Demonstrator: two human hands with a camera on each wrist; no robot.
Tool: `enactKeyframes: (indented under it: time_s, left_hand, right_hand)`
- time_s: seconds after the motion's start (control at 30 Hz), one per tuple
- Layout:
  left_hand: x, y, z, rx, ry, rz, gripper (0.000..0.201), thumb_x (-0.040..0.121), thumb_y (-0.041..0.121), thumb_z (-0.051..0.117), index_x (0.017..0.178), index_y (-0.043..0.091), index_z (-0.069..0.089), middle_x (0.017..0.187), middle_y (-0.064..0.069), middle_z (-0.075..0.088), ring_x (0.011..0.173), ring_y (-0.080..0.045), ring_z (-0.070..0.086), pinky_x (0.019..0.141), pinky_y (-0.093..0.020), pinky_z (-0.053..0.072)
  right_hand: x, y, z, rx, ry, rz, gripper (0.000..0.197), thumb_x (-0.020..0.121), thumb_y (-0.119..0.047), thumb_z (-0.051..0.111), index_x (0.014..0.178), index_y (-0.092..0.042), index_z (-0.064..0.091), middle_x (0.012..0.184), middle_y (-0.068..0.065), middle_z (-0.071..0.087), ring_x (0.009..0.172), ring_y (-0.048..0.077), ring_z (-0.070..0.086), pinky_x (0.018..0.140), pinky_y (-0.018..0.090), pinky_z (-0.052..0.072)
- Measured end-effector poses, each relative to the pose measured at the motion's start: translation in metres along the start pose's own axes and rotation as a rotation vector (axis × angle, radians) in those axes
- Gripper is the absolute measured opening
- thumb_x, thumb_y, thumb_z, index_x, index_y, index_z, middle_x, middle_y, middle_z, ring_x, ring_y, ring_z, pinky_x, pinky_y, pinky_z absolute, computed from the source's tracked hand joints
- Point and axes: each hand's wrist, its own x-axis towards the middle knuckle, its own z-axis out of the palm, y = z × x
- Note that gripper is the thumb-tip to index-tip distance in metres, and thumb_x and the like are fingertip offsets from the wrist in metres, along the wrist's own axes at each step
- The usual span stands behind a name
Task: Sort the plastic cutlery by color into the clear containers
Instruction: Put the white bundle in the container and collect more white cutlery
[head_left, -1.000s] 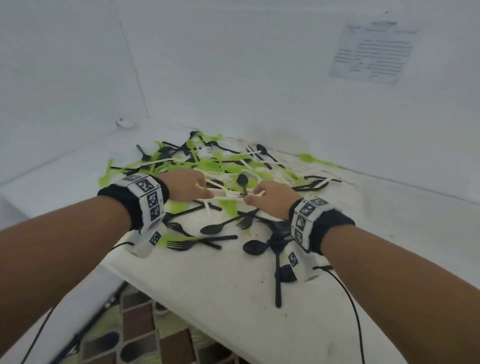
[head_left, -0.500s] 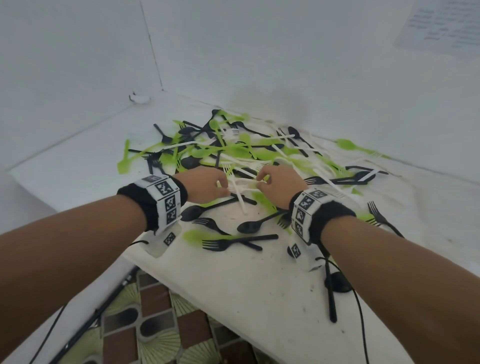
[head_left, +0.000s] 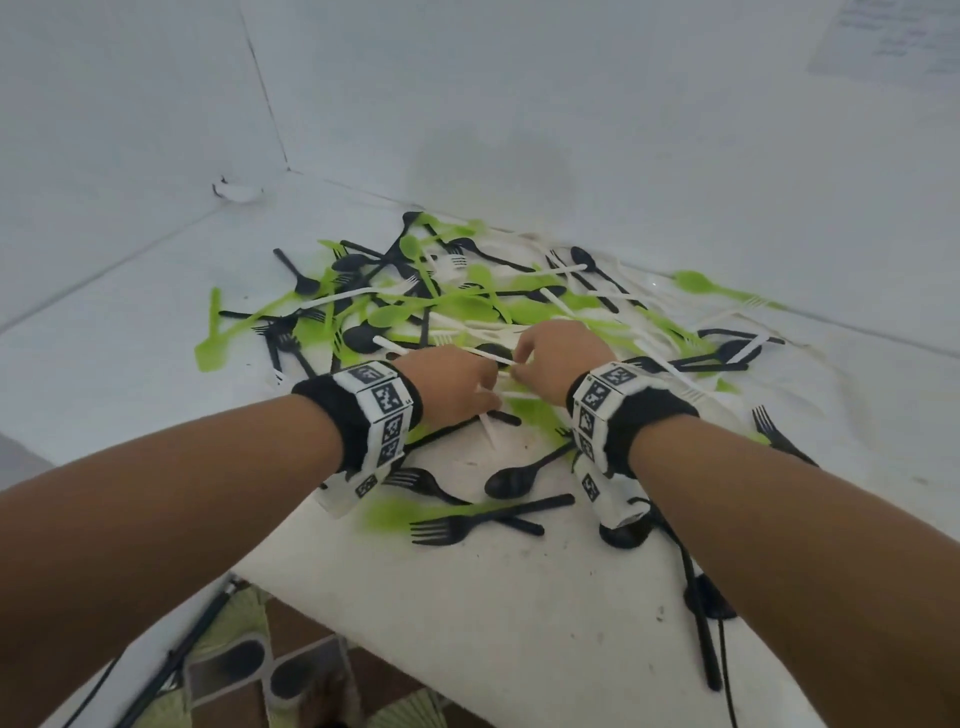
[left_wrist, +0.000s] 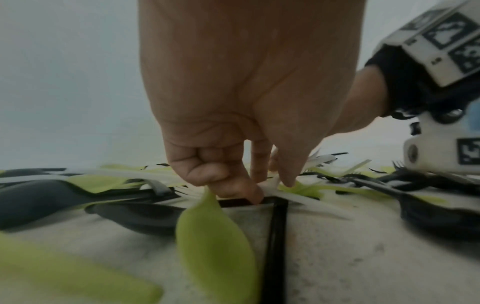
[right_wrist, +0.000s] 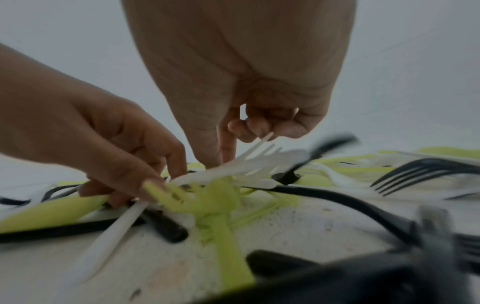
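1. Two hands work the near edge of the cutlery pile (head_left: 467, 312), which is a mix of green, black and white pieces spread loose on the white table (head_left: 519, 623).
2. Left hand (head_left: 452, 384): fingers curled down into the pile, thumb and forefinger pinching white pieces. One white handle (head_left: 488, 428) sticks out below the hand toward the camera. Wrist view: fingertips (left_wrist: 255, 195) down at a white handle, next to a black one.
3. Right hand (head_left: 556, 353): fingers curled, thumb and forefinger pinching a white fork (right_wrist: 249, 166) just above the pile, tines up and to the right.
4. Hands nearly touch; cannot tell if both pinch the same piece.
5. Loose nearby: black fork (head_left: 457, 525), black spoon (head_left: 514, 480), green spoon (left_wrist: 215, 242) just in front of the left hand.
6. Wrist bands (head_left: 384, 410) with printed markers on both arms.
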Motion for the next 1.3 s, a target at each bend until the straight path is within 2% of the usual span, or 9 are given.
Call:
enactKeyframes:
  time_s: [0.13,0.37,0.63,0.77,0.87,0.93,1.07,1.17,1.3]
  left_hand:
    - [0.010,-0.012,0.001,-0.007,0.025,0.119,0.031,0.101,0.046,0.047,0.106,0.017,0.055,0.085,0.000,0.058,0.085,-0.026,0.058,0.068,-0.034,0.045]
    - [0.004,-0.048,-0.005,-0.204,0.033,0.300,0.029,0.100,0.041,0.053,0.107,0.013,0.057,0.098,-0.007,0.065,0.091,-0.026,0.061,0.071,-0.034,0.047]
    - [-0.007,-0.084,-0.008,-0.418,0.029,0.376,0.049,0.100,0.014,0.046,0.144,0.012,0.024,0.077,-0.013,0.063,0.064,-0.028,0.061,0.055,-0.038,0.045]
    - [-0.015,-0.104,-0.015,-0.523,0.063,0.333,0.068,0.102,0.013,0.043,0.156,0.014,0.002,0.086,-0.027,0.067,0.075,-0.042,0.069,0.057,-0.041,0.052]
    - [-0.019,-0.122,-0.024,-0.624,0.128,0.261,0.046,0.104,0.016,0.040,0.148,0.015,0.026,0.070,-0.008,0.053,0.053,-0.022,0.051,0.042,-0.027,0.040]
    - [-0.025,-0.137,-0.028,-0.589,0.163,0.250,0.016,0.105,0.024,0.042,0.118,0.017,0.048,0.069,0.000,0.047,0.054,-0.017,0.044,0.043,-0.025,0.036]
    - [-0.047,-0.169,-0.024,-0.339,0.117,0.288,0.036,0.096,0.046,0.049,0.087,0.012,0.049,0.070,0.003,0.052,0.063,-0.019,0.047,0.059,-0.033,0.037]
    - [-0.066,-0.184,-0.015,-0.148,0.008,0.283,0.028,0.096,0.052,0.056,0.105,0.026,0.052,0.081,0.008,0.060,0.070,-0.010,0.058,0.062,-0.029,0.044]
    - [-0.080,-0.178,0.006,-0.069,-0.059,0.321,0.037,0.098,0.052,0.055,0.128,0.033,0.046,0.087,0.010,0.061,0.087,-0.012,0.061,0.079,-0.033,0.049]
  right_hand:
    - [0.002,-0.015,-0.001,0.006,0.087,0.114,0.013,0.093,-0.032,0.058,0.094,-0.027,0.071,0.093,-0.003,0.068,0.082,0.020,0.063,0.068,0.030,0.048]
    - [-0.015,-0.049,-0.002,-0.288,0.179,0.397,0.022,0.099,-0.030,0.046,0.100,-0.032,0.068,0.092,-0.008,0.068,0.091,0.023,0.064,0.093,0.046,0.033]
    - [-0.051,-0.065,0.002,-0.296,0.249,0.602,0.023,0.094,-0.018,0.044,0.099,-0.029,0.064,0.083,-0.008,0.065,0.082,0.024,0.060,0.090,0.043,0.030]
    - [-0.052,-0.069,0.004,-0.159,0.362,0.643,0.020,0.099,-0.024,0.036,0.101,-0.026,0.056,0.075,-0.006,0.063,0.073,0.024,0.059,0.089,0.043,0.030]
    - [-0.044,-0.073,0.005,0.161,0.471,0.609,0.023,0.104,-0.039,0.034,0.103,-0.023,0.051,0.078,-0.007,0.059,0.076,0.024,0.056,0.085,0.040,0.038]
    - [-0.038,-0.075,0.009,0.344,0.510,0.486,0.012,0.105,-0.031,0.043,0.109,-0.021,0.047,0.080,-0.003,0.057,0.079,0.026,0.059,0.075,0.039,0.047]
    - [-0.032,-0.085,0.023,0.331,0.277,0.361,0.034,0.099,-0.020,0.052,0.127,-0.016,0.033,0.087,0.006,0.060,0.082,0.033,0.064,0.072,0.039,0.048]
    - [-0.038,-0.092,0.027,0.131,-0.056,0.345,0.055,0.091,-0.054,0.064,0.124,-0.018,0.039,0.101,-0.004,0.056,0.093,0.022,0.057,0.082,0.036,0.046]
    - [-0.042,-0.092,0.030,-0.156,-0.155,0.282,0.024,0.099,-0.038,0.052,0.101,-0.014,0.055,0.097,0.000,0.055,0.095,0.024,0.057,0.075,0.028,0.036]
